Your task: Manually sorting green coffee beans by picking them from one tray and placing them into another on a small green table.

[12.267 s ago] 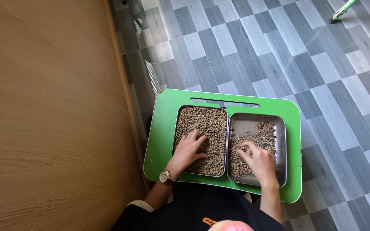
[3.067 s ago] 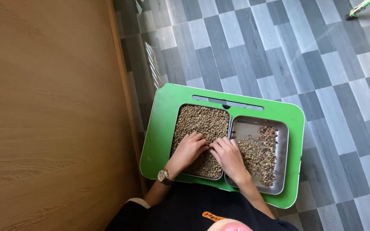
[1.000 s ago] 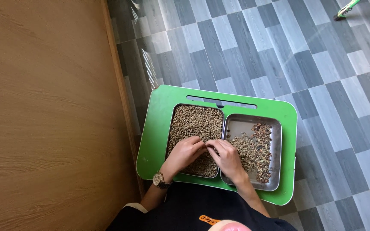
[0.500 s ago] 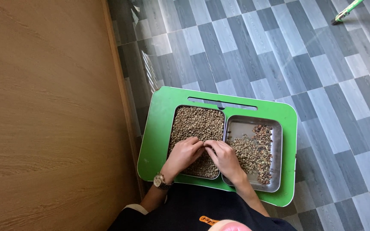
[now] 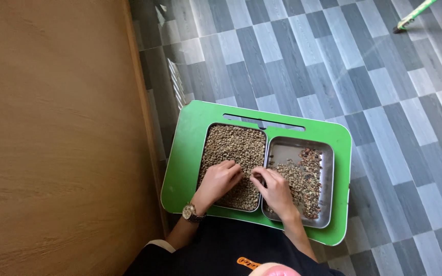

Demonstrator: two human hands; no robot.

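A green lap table (image 5: 185,148) holds two metal trays side by side. The left tray (image 5: 233,141) is full of small greenish-brown beans. The right tray (image 5: 326,179) is partly filled, with bare metal at its far end. My left hand (image 5: 220,180) rests on the beans in the left tray, fingers spread, a watch on its wrist. My right hand (image 5: 274,187) lies over the seam between the trays, its fingertips pinched at the left tray's edge close to my left hand. What the fingertips pinch is too small to see.
A wooden panel (image 5: 52,138) fills the left side, close against the green table. Grey checkered floor tiles (image 5: 374,76) spread to the right and beyond. A green stick-like tool (image 5: 410,15) lies at the top right corner. My dark-clothed lap is under the table's near edge.
Over twelve seconds my right hand has moved from the right tray to the seam beside the left tray. In the last second both hands stay close together with small finger motion.
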